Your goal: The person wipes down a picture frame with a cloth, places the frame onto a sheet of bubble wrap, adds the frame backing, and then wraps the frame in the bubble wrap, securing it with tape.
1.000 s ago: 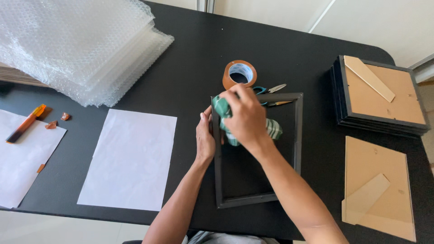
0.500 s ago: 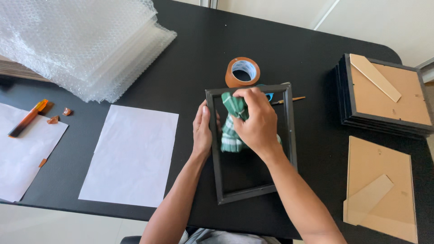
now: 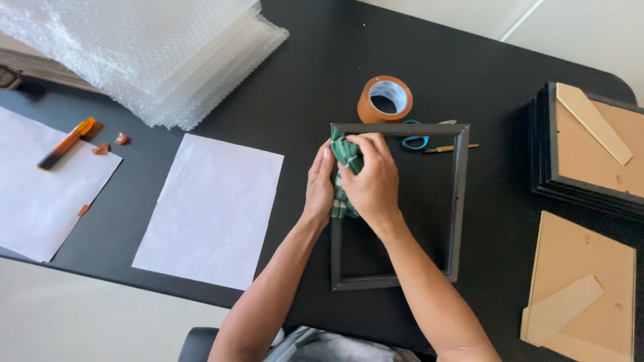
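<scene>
A dark grey picture frame (image 3: 458,201) lies flat on the black table (image 3: 302,80) in front of me. My right hand (image 3: 373,182) presses a green checked cloth (image 3: 345,155) onto the frame's upper left corner. My left hand (image 3: 320,184) rests against the frame's left edge and steadies it. The cloth is bunched under my fingers, with part of it showing between the two hands.
A roll of brown tape (image 3: 385,98) sits just beyond the frame, with blue-handled scissors (image 3: 417,140) beside it. A stack of frames (image 3: 590,151) and a brown backing board (image 3: 580,288) lie right. White paper sheets (image 3: 213,208), an orange cutter (image 3: 65,143) and bubble wrap (image 3: 147,53) lie left.
My right hand has slid the cloth leftward from the frame's top middle to its upper left corner. My left hand stays on the left edge.
</scene>
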